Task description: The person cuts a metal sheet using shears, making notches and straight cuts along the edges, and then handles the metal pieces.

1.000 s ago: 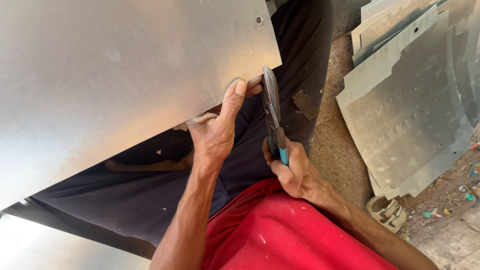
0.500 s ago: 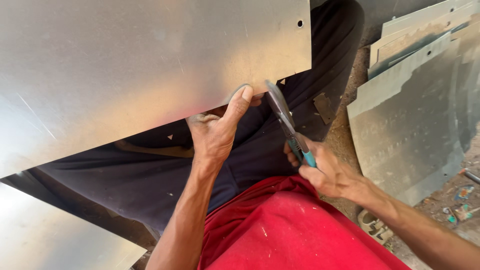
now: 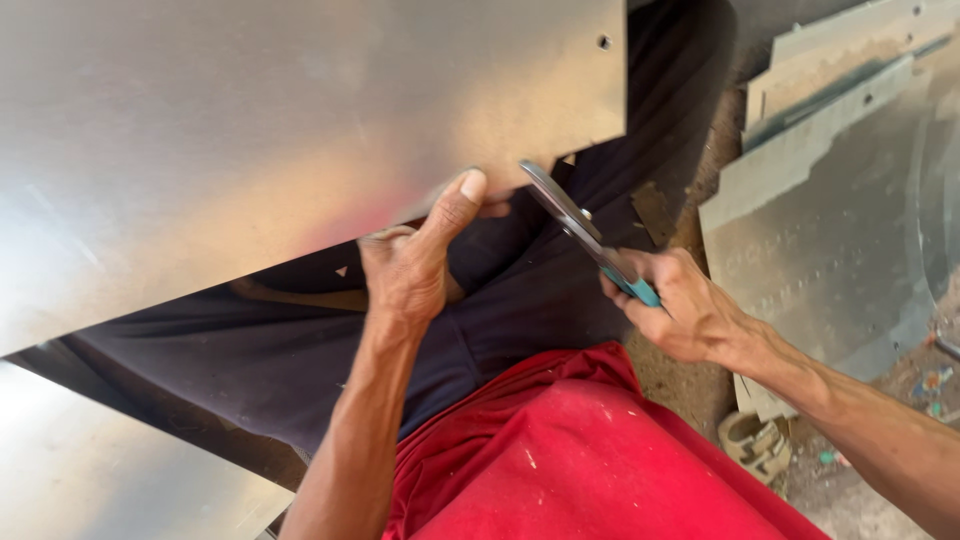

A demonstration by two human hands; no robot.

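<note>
Cut metal offcuts [image 3: 830,230] lay stacked on the dirt floor [image 3: 700,375]; beside their lower edge sat a tape roll [image 3: 752,445] and small colourful scraps [image 3: 930,385].

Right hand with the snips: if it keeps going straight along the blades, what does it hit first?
The right hand points the snips up and to the left, so the first thing in line is the lower edge of the metal sheet, close by the left hand thumb. Depth is unclear; the blade tips may already be at that edge.

Dirt floor [image 3: 700,375] with cut sheet-metal offcuts [image 3: 830,250] and small scraps [image 3: 930,385].
</note>
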